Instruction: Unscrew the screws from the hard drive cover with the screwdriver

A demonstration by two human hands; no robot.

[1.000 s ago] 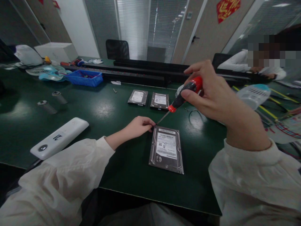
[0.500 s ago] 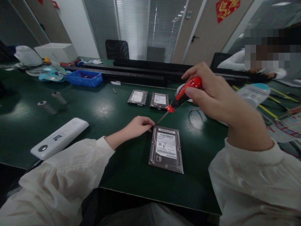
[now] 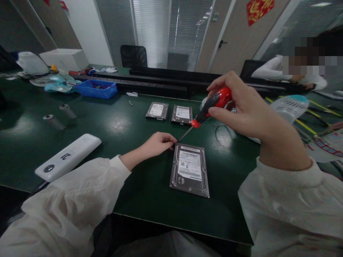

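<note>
A hard drive (image 3: 189, 169) with a white label lies flat on the green table in front of me. My right hand (image 3: 238, 103) grips the red and black handle of a screwdriver (image 3: 203, 110), which slants down to the left. Its tip meets the drive's far left corner, though the exact contact is too small to see. At that same corner, my left hand (image 3: 162, 142) has its fingers pinched together beside the tip; whatever is between them is hidden.
Two more hard drives, one silver (image 3: 157, 110) and one darker (image 3: 182, 114), lie farther back. To the left are a white power bank (image 3: 68, 157), two metal cylinders (image 3: 54, 122) and a blue basket (image 3: 97, 90). Another person (image 3: 270, 69) sits at the far right.
The screwdriver handle has turned in my right hand, showing more black on top, and my thumb has shifted slightly left. My left hand and the hard drive stay put.
</note>
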